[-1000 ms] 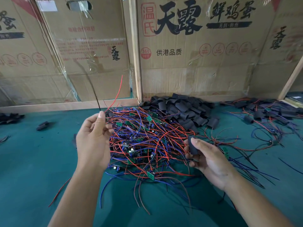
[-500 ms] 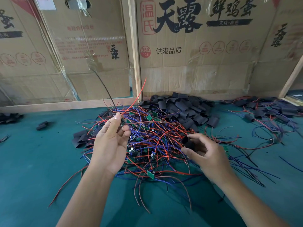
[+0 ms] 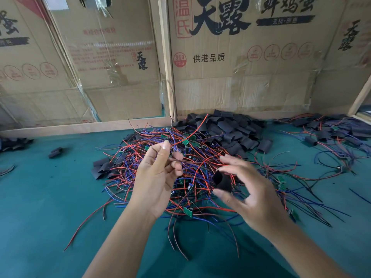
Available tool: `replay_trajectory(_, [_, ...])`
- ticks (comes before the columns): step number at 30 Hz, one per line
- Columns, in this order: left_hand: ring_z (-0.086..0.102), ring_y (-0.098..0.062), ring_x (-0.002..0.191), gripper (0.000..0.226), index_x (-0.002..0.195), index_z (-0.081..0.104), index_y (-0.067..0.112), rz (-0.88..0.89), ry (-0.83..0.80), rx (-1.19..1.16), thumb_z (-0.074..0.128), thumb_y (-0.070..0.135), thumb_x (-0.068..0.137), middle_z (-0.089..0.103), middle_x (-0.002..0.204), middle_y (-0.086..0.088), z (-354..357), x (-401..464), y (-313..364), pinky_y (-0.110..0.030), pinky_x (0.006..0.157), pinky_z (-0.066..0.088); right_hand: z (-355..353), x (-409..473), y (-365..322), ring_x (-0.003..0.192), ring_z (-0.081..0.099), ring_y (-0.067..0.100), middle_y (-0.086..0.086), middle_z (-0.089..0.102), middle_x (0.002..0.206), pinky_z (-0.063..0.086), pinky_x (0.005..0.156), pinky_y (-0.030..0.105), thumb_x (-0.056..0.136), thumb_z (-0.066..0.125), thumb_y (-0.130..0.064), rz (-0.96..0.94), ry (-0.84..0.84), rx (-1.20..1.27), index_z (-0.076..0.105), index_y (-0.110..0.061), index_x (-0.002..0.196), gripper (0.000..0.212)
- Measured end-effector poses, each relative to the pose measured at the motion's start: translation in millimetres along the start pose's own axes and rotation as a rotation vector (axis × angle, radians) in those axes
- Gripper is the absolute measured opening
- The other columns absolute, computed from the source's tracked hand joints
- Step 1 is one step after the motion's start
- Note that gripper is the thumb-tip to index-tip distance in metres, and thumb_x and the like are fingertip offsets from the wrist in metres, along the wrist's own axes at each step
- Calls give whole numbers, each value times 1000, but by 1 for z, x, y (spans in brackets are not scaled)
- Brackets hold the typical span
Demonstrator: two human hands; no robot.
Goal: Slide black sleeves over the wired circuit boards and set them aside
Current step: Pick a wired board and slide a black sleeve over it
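Observation:
A tangled heap of wired circuit boards with red, blue and black leads and small green boards lies on the green table. My left hand is raised over the heap and pinches the leads of one board; a red wire and a thin black wire rise from its fingertips. The board itself is hidden in my palm. My right hand holds a black sleeve between thumb and fingers, its round mouth turned toward my left hand. Behind the heap sits a pile of flat black sleeves.
Sleeved boards lie in a group at the far right. A few loose sleeves rest left of the heap, one more farther left. Cardboard boxes wall off the back of the table.
My left hand has moved right and toward my right hand, carrying the wires with it. My right hand has turned the sleeve so its mouth faces the left hand, fingers spread wider.

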State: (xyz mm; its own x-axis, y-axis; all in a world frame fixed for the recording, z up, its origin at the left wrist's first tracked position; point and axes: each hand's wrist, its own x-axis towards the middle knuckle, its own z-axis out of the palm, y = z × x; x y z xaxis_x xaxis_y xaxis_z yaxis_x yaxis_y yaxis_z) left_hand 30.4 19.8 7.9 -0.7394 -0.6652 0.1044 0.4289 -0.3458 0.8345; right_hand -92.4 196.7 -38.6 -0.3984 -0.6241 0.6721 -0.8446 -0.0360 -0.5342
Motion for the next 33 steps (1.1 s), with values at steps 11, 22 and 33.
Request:
replay_trajectory(11, [45,-10,52,26,64,63,29,-5,-11,-58,62,34,90,57,70,-1,6,-1,-2,-19,46,40,15,-6,-9,141,40,14,-2,46,149,34,113,29,89,67,-45,-80,-151,-133,66,-22,117,36])
replay_trajectory(22, [52,-16,52,14,102,51,8,-91,129,228,54,21,103,71,90,-16,-8,8,-14,-24,47,46,14,-6,-6,88,54,5,-16,51,101,49,76,29,90,65,-45,66,-274,-139,59,-24,107,29])
replay_trajectory(33, [60,-11,100,27,108,67,16,594,-553,1350,46,32,105,69,105,10,-1,-2,-36,-30,102,38,-2,-6,-1,100,53,9,-8,56,110,41,85,13,88,61,-42,-29,-443,-249,62,-19,115,36])
